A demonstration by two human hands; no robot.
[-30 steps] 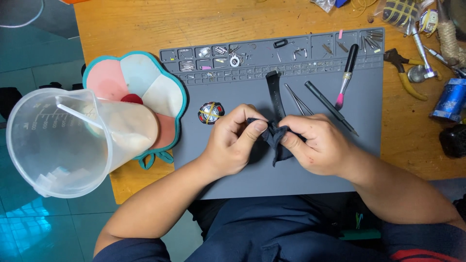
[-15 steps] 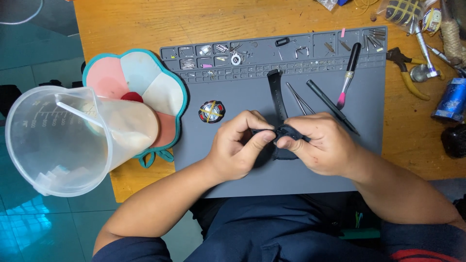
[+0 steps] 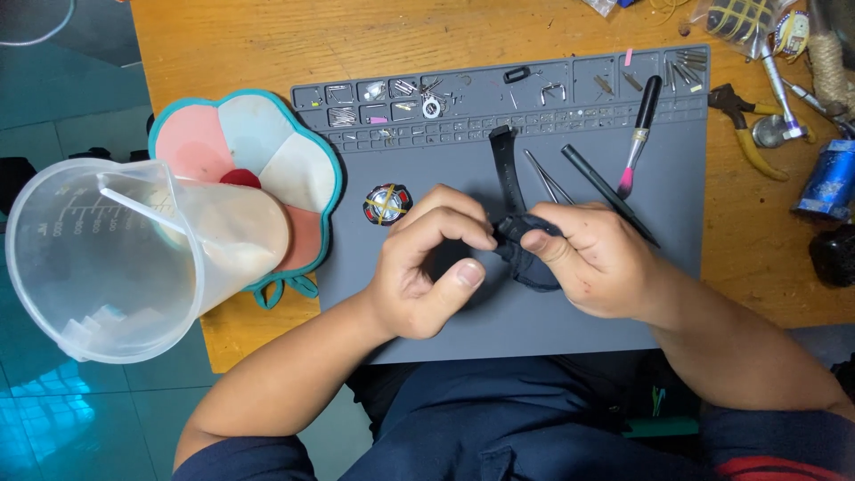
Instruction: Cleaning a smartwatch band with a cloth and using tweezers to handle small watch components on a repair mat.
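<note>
My right hand (image 3: pixel 598 258) grips a black watch case with its black strap (image 3: pixel 508 174) stretching away over the grey work mat (image 3: pixel 534 330). My left hand (image 3: pixel 427 263) is curled beside it, fingertips pinched at the case's left edge; whether it holds anything small I cannot tell. A round watch movement (image 3: pixel 387 204) with a coloured face lies on the mat just left of my left hand. Tweezers (image 3: pixel 548 176), a dark rod (image 3: pixel 606 191) and a black tool with a pink tip (image 3: pixel 639 134) lie beyond my right hand.
A clear plastic measuring jug (image 3: pixel 107 258) lies on its side at the left, on a flower-shaped pastel tray (image 3: pixel 249 151). The mat's top compartments (image 3: pixel 401 93) hold several small metal parts. Yellow-handled pliers (image 3: pixel 748 134), a blue can (image 3: pixel 828 178) and other tools crowd the right of the wooden table (image 3: pixel 232 44).
Both hands have turned the watch case a little; the strap end now lies flatter toward the mat's far edge. My left fingers have shifted to the case's left side.
</note>
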